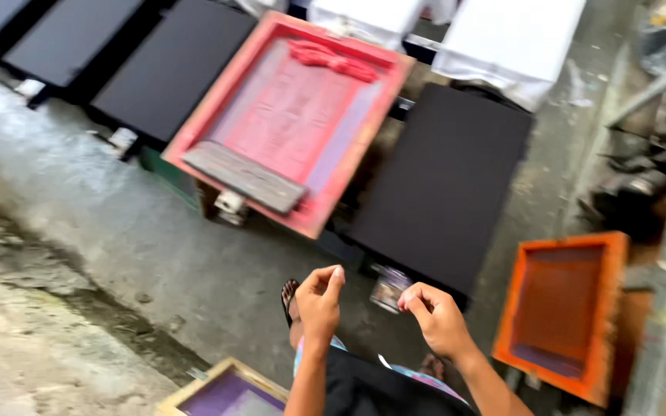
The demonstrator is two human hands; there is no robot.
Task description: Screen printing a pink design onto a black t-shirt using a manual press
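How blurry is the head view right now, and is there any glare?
Head view: motion blur smears everything, worst at the right edge; the red printing frame and both hands, left hand and right hand, stay recognisable; soft daylight, no strong glare, white cloth bright.

I see a row of black boards (441,185) running left to right. A red-framed screen (290,115) lies on one, a grey squeegee (242,177) resting across its near edge. White cloth (510,42) covers the far boards. The grey concrete floor (117,231) lies below.
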